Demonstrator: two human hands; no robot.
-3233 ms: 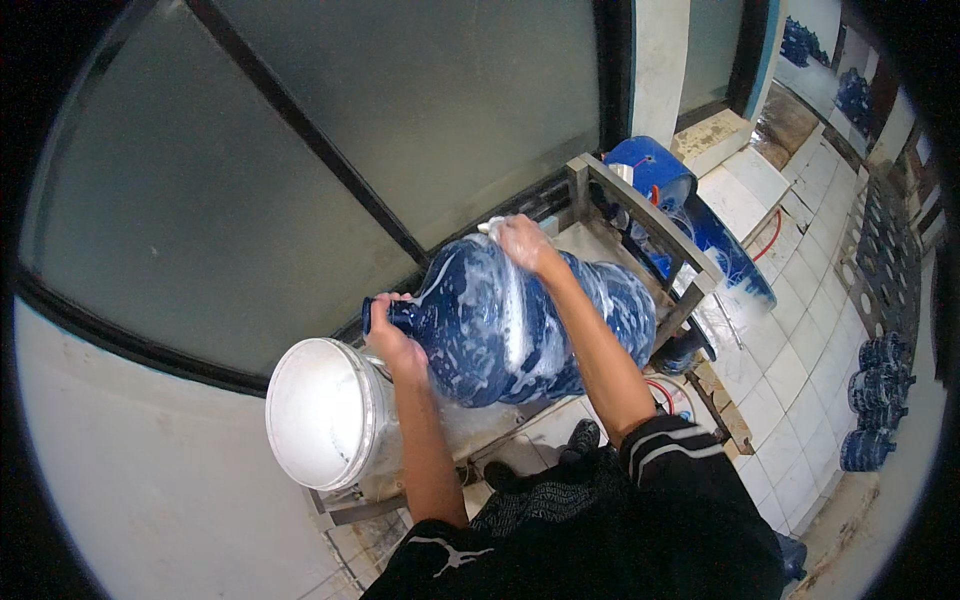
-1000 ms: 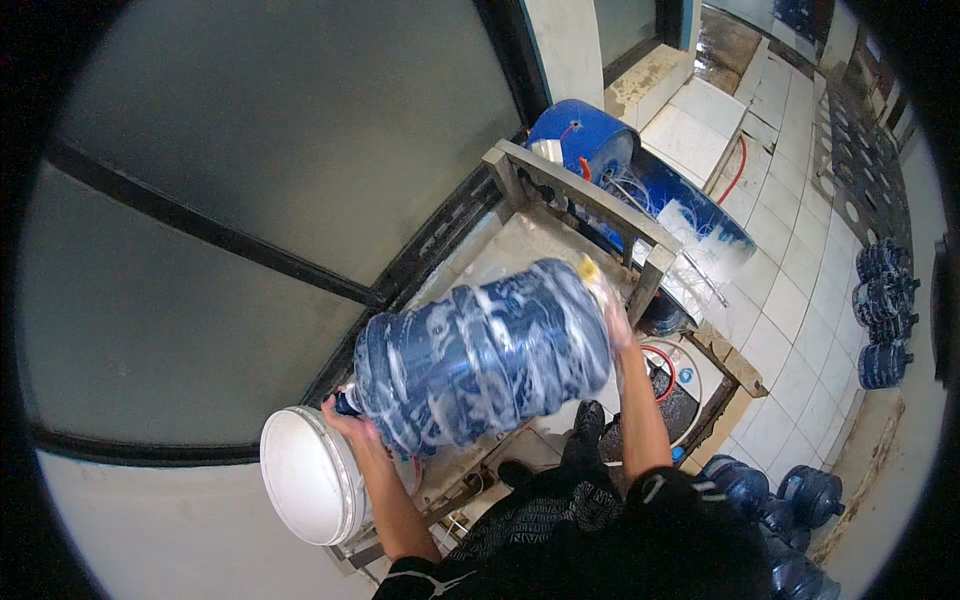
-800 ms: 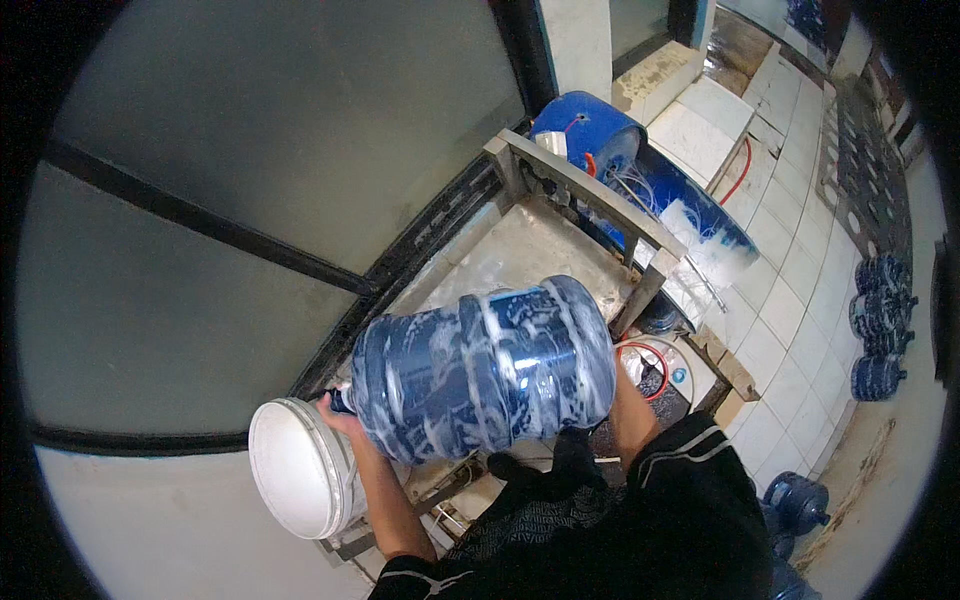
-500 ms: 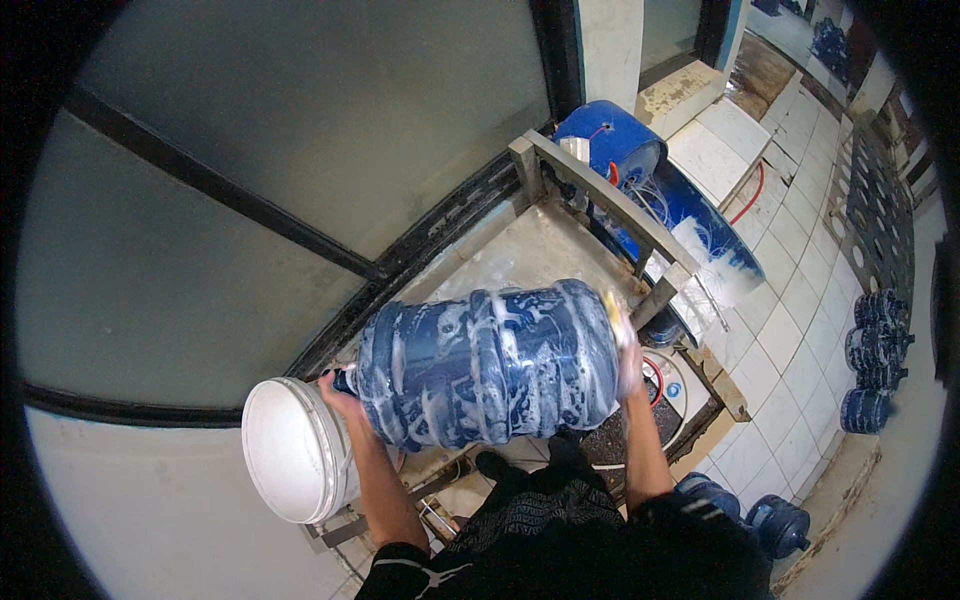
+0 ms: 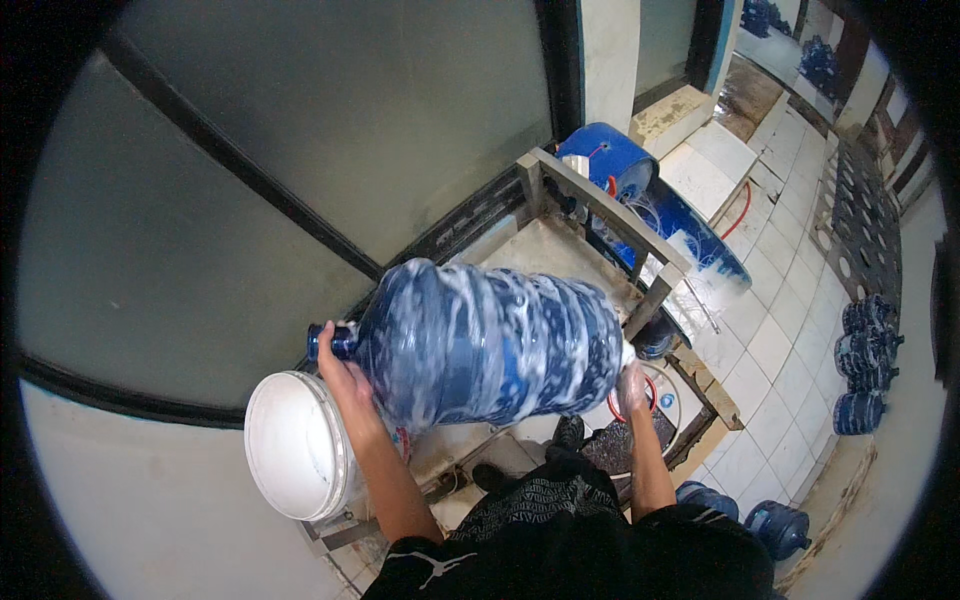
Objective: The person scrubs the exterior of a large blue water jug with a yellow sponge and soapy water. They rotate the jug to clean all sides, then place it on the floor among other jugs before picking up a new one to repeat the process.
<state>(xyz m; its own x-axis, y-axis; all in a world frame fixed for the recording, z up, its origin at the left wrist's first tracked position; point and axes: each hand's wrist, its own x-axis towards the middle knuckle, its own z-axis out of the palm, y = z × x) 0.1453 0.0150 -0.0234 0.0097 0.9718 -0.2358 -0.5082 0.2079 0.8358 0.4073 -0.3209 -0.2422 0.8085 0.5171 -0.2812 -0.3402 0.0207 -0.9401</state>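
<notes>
The person's dark clothing fills the near lower edge, and both forearms rise from it. A large blue water jug [image 5: 490, 345], streaked with white suds, is held lying on its side at chest height, neck to the left, base to the right. The left hand [image 5: 340, 360] cups the shoulder beside the neck, its grip closed on the jug; the right hand [image 5: 632, 385] presses the base, so the jug is carried between two opposing palms, a hold that judged from the posture suits a wet, slippery body. The right fingers are hidden behind the base, so how far they wrap cannot be told. Below the neck stands a white bucket [image 5: 295, 445]. Beyond the jug lies a metal-framed wash table [image 5: 570, 250], partly covered by it. Farther right, a blue drum [image 5: 610, 160] lies on the tiled floor [image 5: 780, 260]. More blue jugs [image 5: 865, 350] stand at the far right, blurred by the lens rim.
</notes>
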